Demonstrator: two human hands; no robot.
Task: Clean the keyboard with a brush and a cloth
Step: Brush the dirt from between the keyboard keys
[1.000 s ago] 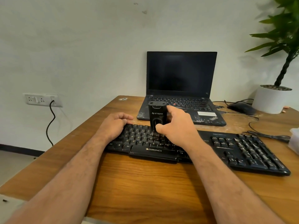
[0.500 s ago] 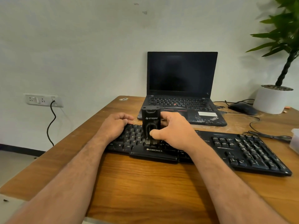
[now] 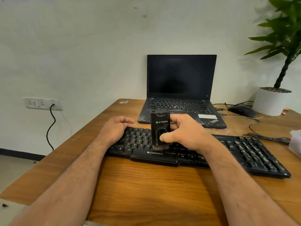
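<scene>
Two bare hands are over a black keyboard (image 3: 254, 154) that lies on a brown wooden table (image 3: 146, 185). The keyboard sits at the middle of the table and runs out toward 3 o'clock.

The right hand (image 3: 184, 132) grips a black brush (image 3: 160, 128). Its fingers curl round the far side and its thumb presses the front. The brush stands upright, and its bristles touch the keys near the bottom row.

The left hand (image 3: 114, 129) rests on the keyboard's end at 9 o'clock. Its fingers are bent over the top edge and hold nothing else.

At 12 o'clock from the keyboard sits an open black laptop (image 3: 180, 88) with a dark screen. At 2 o'clock stands a white pot (image 3: 270, 101) with a green plant (image 3: 286, 38) growing in it. A black mouse (image 3: 241, 110) lies just beside the pot.
</scene>
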